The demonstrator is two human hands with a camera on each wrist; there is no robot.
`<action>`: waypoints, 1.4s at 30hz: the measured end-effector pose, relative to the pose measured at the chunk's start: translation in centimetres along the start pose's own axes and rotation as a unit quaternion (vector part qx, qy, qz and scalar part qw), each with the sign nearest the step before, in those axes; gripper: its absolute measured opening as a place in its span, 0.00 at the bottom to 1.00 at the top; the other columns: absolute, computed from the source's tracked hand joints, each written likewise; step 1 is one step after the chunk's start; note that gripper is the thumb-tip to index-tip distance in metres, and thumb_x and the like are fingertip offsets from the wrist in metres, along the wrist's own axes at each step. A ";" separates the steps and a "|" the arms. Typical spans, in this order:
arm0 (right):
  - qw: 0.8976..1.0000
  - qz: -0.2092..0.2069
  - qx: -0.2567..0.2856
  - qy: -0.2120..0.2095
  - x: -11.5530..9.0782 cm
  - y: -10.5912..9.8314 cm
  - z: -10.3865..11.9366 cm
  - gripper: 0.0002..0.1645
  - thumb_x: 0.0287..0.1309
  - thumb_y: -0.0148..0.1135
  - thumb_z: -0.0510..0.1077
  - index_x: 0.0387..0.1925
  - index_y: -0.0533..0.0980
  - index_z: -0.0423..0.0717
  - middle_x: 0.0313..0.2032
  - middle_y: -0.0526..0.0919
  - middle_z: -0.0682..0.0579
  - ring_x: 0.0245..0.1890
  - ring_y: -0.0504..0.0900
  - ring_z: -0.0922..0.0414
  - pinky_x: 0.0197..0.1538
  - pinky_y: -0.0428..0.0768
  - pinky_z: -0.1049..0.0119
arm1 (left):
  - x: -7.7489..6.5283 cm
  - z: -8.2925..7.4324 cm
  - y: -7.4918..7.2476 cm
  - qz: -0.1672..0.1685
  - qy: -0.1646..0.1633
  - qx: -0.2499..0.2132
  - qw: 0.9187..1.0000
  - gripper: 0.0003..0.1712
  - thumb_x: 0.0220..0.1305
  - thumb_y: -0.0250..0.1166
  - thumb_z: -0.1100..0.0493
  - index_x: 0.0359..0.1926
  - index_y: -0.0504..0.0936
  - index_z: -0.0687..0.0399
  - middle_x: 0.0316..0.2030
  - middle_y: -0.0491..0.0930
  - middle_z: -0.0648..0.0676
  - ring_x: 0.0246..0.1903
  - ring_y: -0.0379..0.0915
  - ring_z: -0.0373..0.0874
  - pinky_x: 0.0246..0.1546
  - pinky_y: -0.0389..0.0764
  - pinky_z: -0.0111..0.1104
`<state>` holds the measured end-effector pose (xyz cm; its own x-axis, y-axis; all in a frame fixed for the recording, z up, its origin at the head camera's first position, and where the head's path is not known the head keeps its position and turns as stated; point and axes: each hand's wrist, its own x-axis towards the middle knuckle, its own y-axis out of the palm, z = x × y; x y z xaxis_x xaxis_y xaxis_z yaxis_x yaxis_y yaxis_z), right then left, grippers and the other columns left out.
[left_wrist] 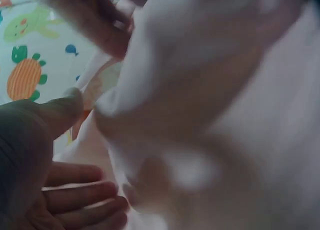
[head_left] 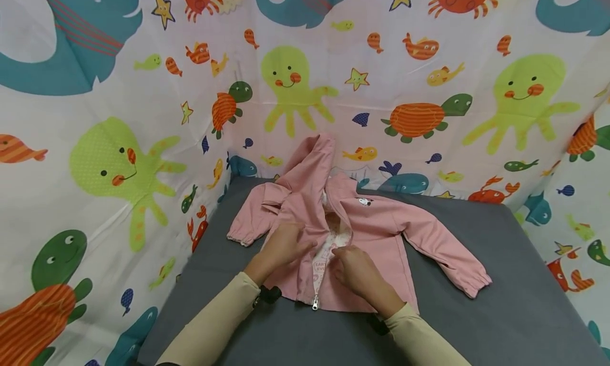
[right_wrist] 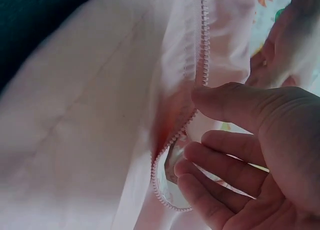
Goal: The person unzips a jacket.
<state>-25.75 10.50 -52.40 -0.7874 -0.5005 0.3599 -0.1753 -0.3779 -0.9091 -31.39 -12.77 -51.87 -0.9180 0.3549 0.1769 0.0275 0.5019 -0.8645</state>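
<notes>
A pink hooded jacket [head_left: 381, 281] lies front up on the grey tabletop, its front parted to show a printed white lining [head_left: 322, 260]. At the bottom hem sits the metal zipper pull [head_left: 315, 302]. My left hand [head_left: 284, 245] rests over the front panel on the left, thumb spread from the fingers, fingertips at the cloth in the left wrist view. Across the opening, my right hand [head_left: 359, 273] is at the other zipper edge. In the right wrist view its thumb touches the zipper teeth [right_wrist: 204, 45], with the fingers loosely extended below and a gap between.
The hood [head_left: 312, 159] stands up against the printed sea-animal curtain [head_left: 305, 32] behind. One sleeve [head_left: 443, 249] stretches out to the right over the grey tabletop [head_left: 476, 323]; the other sleeve [head_left: 250, 215] is bent at the left. Curtain walls enclose both sides.
</notes>
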 end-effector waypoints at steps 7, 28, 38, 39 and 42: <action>0.999 -0.014 0.014 -0.028 0.2 0.2 -0.3 0.16 0.45 0.75 0.35 0.41 0.86 0.44 0.35 0.88 0.52 0.39 0.84 0.49 0.42 0.82 0.51 | -3.7 -1.3 1.6 0.011 0.003 0.037 0.999 0.27 0.54 0.71 0.32 0.19 0.76 0.46 0.15 0.70 0.43 0.17 0.65 0.37 0.20 0.67 0.31; 0.992 0.015 0.084 -0.091 -1.5 3.1 -0.4 0.14 0.54 0.73 0.41 0.44 0.86 0.50 0.43 0.86 0.54 0.46 0.83 0.55 0.51 0.80 0.55 | -8.8 -3.1 5.8 0.040 0.087 0.002 0.995 0.23 0.47 0.81 0.48 0.42 0.82 0.48 0.30 0.83 0.45 0.31 0.78 0.40 0.34 0.79 0.33; 0.993 0.028 0.095 -0.059 -0.8 2.0 -1.8 0.05 0.54 0.74 0.41 0.27 0.84 0.53 0.28 0.77 0.59 0.29 0.75 0.63 0.37 0.77 0.64 | -8.3 -2.1 5.6 0.029 0.058 -0.111 0.992 0.13 0.53 0.78 0.53 0.21 0.80 0.41 0.16 0.71 0.38 0.16 0.62 0.28 0.18 0.63 0.24; 0.993 0.030 0.097 -0.056 -0.6 1.8 -1.9 0.05 0.54 0.75 0.42 0.26 0.84 0.53 0.27 0.77 0.59 0.28 0.75 0.63 0.36 0.77 0.64 | -8.2 -2.2 5.5 0.032 0.057 -0.107 0.992 0.13 0.53 0.77 0.53 0.20 0.80 0.42 0.15 0.70 0.38 0.16 0.62 0.29 0.18 0.63 0.24; 0.993 0.035 0.102 -0.053 -0.5 1.4 -2.4 0.06 0.54 0.74 0.41 0.25 0.84 0.54 0.26 0.77 0.61 0.28 0.75 0.64 0.36 0.77 0.65 | -7.8 -2.6 5.6 0.038 0.056 -0.086 0.994 0.15 0.53 0.78 0.53 0.18 0.79 0.42 0.15 0.70 0.38 0.16 0.61 0.30 0.18 0.63 0.24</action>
<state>-26.98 12.09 -54.32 -0.7246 -0.6068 0.3265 0.0105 -0.4835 -0.8753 -23.10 -10.69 -56.89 -0.8615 0.4772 0.1732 0.1713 0.5944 -0.7857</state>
